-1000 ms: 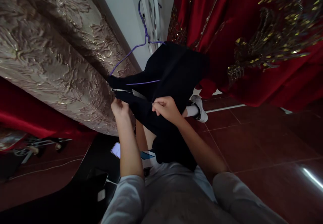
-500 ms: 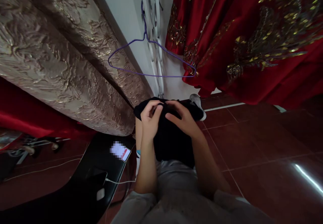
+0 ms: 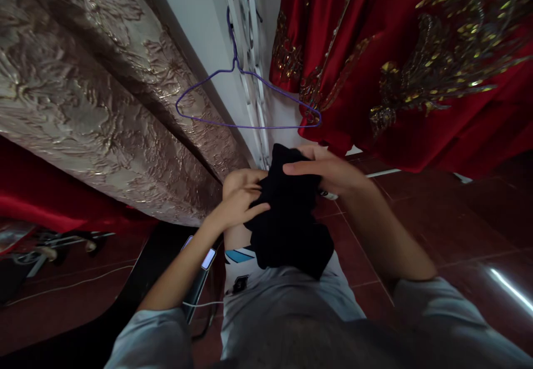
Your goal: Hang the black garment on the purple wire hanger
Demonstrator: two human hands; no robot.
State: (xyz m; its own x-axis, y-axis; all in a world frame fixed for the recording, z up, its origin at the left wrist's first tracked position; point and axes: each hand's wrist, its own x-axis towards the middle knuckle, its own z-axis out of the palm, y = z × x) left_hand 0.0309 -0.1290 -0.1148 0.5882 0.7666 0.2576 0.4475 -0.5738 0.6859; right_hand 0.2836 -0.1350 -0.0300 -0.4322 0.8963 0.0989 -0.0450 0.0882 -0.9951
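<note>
Near the middle of the frame, the person's two bare hands worked a bundle of black cloth (image 3: pixel 287 219) held up in front of the body. The left hand (image 3: pixel 239 197) pressed against the cloth's left side, its fingers (image 3: pixel 254 211) curled narrowly into the fabric and gripping it. The right hand (image 3: pixel 328 170) lay across the top of the bundle from the right, its fingers (image 3: pixel 297 168) stretched flat and close together over the upper edge, holding the cloth down. The lower part of the black cloth hung loose, draping over the person's lap and pale grey clothing (image 3: pixel 287 297) in the lower centre of the frame. Just above the hands, apart from them, a purple wire hanger (image 3: pixel 245 126) hung bare from a white wall fitting (image 3: pixel 250 41) in the upper centre. A heavy gold brocade drape (image 3: pixel 91 80) filled the upper left of the frame, and a red garment with gold embroidery (image 3: pixel 416 64) filled the upper right. Below the left forearm, in the lower left, a phone with a lit screen (image 3: pixel 207 258) rested on a dark chair seat (image 3: pixel 141 297), with a white cable (image 3: pixel 200 304) running near it. Glossy dark red floor tiles (image 3: pixel 458 236) spread over the right side, and part of a white shoe (image 3: pixel 328 195) showed just under the right hand.
</note>
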